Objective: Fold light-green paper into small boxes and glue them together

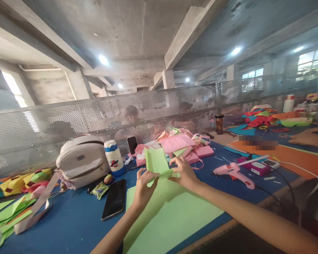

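A small folded piece of light green paper (157,160) stands raised between my hands, its sides bent up from a middle panel. My left hand (146,183) pinches its lower left corner between thumb and fingers. On the right, my right hand (184,173) holds the lower right edge, fingers curled and thumb below. Beneath both hands lies a large light green sheet (172,218) on the blue table. Behind the folded paper is a heap of pink paper pieces (178,143). A pink glue gun (234,173) rests to the right of my right hand.
Left of the sheet lie a black phone (113,199), a snack packet (99,189), a white-and-blue bottle (113,158) and a beige backpack (82,160). Orange sheets (302,160) and a purple box (254,166) sit right, with cables. A perforated metal screen (95,116) runs behind; another person's hand (311,137) is far right.
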Action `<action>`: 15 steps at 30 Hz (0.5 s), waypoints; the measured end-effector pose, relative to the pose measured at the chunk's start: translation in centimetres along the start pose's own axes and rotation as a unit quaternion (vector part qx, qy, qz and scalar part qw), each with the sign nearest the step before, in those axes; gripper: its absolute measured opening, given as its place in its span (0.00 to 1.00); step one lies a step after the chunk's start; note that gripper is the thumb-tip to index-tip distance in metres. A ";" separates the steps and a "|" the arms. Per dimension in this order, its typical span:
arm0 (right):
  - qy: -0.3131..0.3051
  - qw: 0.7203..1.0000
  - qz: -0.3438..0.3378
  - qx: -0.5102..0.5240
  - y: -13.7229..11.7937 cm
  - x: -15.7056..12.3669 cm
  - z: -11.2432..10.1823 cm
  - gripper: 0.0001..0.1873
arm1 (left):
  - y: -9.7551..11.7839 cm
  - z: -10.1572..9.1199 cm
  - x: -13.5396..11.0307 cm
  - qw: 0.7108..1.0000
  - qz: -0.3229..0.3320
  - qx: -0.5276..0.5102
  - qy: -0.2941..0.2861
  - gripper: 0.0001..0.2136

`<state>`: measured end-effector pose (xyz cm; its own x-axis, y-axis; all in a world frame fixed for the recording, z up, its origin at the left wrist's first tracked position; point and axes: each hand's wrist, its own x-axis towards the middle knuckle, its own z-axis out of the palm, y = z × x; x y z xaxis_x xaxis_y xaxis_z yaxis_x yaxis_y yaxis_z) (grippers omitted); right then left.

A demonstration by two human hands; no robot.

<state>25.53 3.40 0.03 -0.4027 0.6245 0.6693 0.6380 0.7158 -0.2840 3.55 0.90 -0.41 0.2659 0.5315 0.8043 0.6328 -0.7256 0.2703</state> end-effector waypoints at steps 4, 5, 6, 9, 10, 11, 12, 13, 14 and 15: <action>-0.013 1.000 -0.001 0.018 0.3 1.8 -0.3 0.05 | -1.0 -0.5 1.9 0.999 -0.050 -0.019 -0.004 0.05; -0.019 1.000 0.003 0.023 0.4 2.3 -0.3 0.05 | -1.3 -0.7 2.5 0.998 -0.065 -0.025 -0.006 0.04; -0.024 0.999 0.009 0.027 0.4 2.9 -0.2 0.05 | -1.5 -0.9 3.1 0.996 -0.080 -0.033 -0.012 0.04; -0.039 0.998 0.032 0.035 0.5 4.4 0.1 0.07 | -2.3 -1.3 4.6 0.990 -0.119 -0.063 -0.041 0.07; -0.045 0.998 0.040 0.036 0.6 4.8 0.1 0.08 | -2.5 -1.4 5.0 0.988 -0.131 -0.072 -0.048 0.07; -0.051 0.997 0.046 0.037 0.6 5.2 0.2 0.09 | -2.6 -1.5 5.3 0.985 -0.142 -0.083 -0.057 0.08; -0.057 0.996 0.050 0.039 0.6 5.6 0.2 0.09 | -2.8 -1.5 5.5 0.982 -0.150 -0.093 -0.065 0.09; -0.063 0.996 0.054 0.041 0.7 5.9 0.2 0.09 | -2.9 -1.6 5.7 0.979 -0.156 -0.104 -0.074 0.09; -0.069 0.995 0.058 0.043 0.7 6.2 0.1 0.09 | -3.0 -1.7 6.0 0.977 -0.160 -0.113 -0.083 0.09; -0.073 0.994 0.062 0.045 0.8 6.5 0.1 0.09 | -3.1 -1.8 6.2 0.975 -0.163 -0.121 -0.090 0.10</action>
<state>23.40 8.02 4.08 -0.4198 0.7443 0.5194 0.6309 0.6507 -0.4226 1.93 5.68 4.69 0.2158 0.8034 0.5550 0.5206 -0.5755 0.6307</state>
